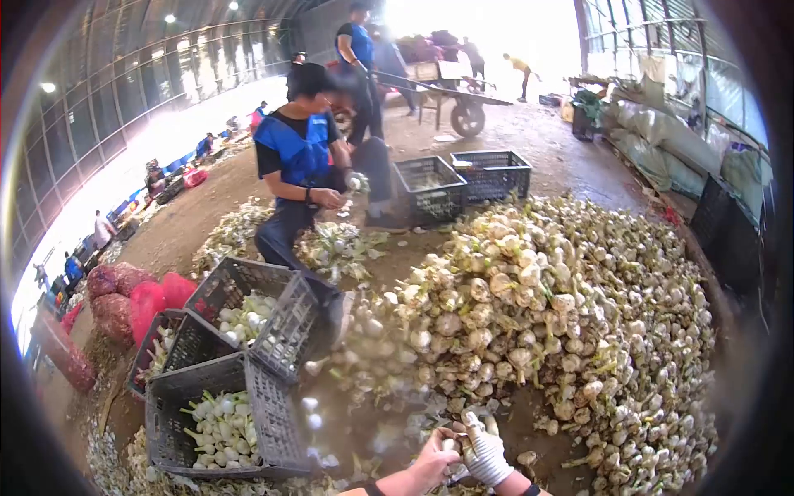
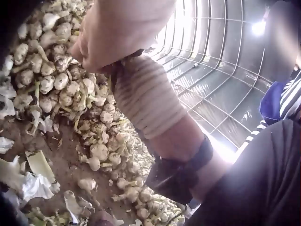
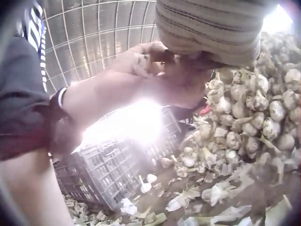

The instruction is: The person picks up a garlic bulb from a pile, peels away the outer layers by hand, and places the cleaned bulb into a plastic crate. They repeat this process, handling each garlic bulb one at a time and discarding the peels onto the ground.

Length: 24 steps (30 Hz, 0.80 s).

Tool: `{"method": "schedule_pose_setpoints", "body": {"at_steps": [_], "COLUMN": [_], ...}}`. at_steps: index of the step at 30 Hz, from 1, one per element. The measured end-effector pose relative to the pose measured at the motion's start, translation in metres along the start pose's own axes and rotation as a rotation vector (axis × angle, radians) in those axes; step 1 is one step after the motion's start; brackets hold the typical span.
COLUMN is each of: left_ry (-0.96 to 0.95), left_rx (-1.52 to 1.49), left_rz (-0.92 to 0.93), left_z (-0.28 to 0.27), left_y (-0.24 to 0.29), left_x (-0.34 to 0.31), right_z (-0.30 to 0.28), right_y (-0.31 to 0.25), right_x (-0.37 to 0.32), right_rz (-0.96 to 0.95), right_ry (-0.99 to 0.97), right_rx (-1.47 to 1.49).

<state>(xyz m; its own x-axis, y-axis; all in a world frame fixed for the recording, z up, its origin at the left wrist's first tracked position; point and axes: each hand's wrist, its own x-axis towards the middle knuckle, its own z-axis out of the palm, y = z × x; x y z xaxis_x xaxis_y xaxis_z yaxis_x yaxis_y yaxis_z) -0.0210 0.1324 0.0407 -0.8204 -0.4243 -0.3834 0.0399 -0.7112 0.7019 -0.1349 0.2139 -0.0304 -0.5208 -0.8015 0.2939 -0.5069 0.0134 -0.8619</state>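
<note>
My bare left hand point(image 1: 432, 461) pinches a pale garlic bulb point(image 1: 449, 445) low in the head view. On the bulb's other side is my right hand point(image 1: 486, 455) in a white striped glove, thumb and fingers bent against it. The two hands meet closely, so much of the bulb is hidden. Both wrist views show the bare hand point(image 3: 155, 75) and the striped glove point(image 2: 148, 96) crossing, with the bulb out of sight behind them. Just beyond the hands rises a large heap of untrimmed garlic point(image 1: 529, 306).
Black crates point(image 1: 277, 422) on the left contain trimmed garlic bulbs point(image 1: 222, 430). A person in a blue vest point(image 1: 302, 153) sits opposite, beside two more crates point(image 1: 496, 175). Red mesh sacks point(image 1: 147, 310) lie at far left. Loose peelings point(image 2: 40, 183) litter the ground; a handcart point(image 1: 451, 91) stands behind.
</note>
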Motion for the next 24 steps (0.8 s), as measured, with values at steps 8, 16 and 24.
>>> {"method": "schedule_pose_setpoints", "body": {"at_steps": [8, 16, 24], "left_ry": [-0.001, -0.022, 0.028], "left_rx": [0.212, 0.476, 0.898], "left_rz": [-0.009, -0.005, 0.105], "left_z": [-0.018, -0.001, 0.008], "left_y": [0.004, 0.002, 0.001], "left_x": [0.017, 0.003, -0.004], "right_z": [-0.059, -0.049, -0.047], "right_y": [-0.087, -0.095, -0.076], "right_x": [0.017, 0.013, -0.002], "right_rz": [-0.171, -0.31, -0.268], "right_ry": [-0.199, -0.096, -0.207], "right_rx": [-0.483, -0.385, -0.499]}}
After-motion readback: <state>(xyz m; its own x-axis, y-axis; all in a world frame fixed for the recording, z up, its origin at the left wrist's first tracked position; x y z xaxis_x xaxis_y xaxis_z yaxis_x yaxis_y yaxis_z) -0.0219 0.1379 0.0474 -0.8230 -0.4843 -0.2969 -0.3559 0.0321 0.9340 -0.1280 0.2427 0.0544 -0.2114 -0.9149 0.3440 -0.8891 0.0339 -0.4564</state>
